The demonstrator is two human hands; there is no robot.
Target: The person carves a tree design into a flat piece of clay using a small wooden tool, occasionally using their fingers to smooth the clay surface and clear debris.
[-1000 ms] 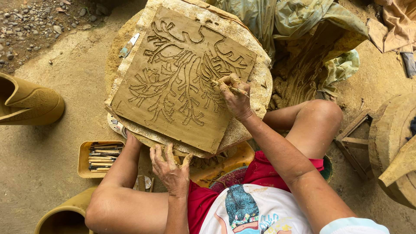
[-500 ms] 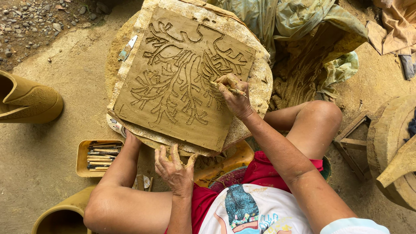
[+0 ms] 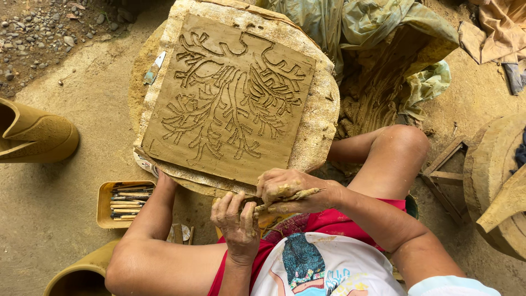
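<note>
At far left we see an ochre clay vessel [image 3: 38, 137] lying on the dirt floor, and nearer us a shallow yellow tray of wooden modelling sticks [image 3: 125, 204]. Centre: a square slab of wet brown clay carved with a branching tree relief [image 3: 227, 98] rests on a round, clay-crusted stone worktop [image 3: 320, 118]. Below its near edge the two hands meet, off the slab. We judge the step in hand to be clearing clay from the tool rather than carving; a next cut would call for carrying the tip back onto the relief lines. The left hand [image 3: 236, 222], forearm rising from the lap, has its fingers [image 3: 233, 205] loosely curled upward, touching the tool's near end. The right hand [image 3: 287, 192], arm bent across the raised knee, has its fingers closed round a slender clay-smeared wooden carving tool [image 3: 293, 197], held nearly level. At right lie crumpled green plastic sheeting [image 3: 383, 33] and a round wooden stand [image 3: 493, 181].
</note>
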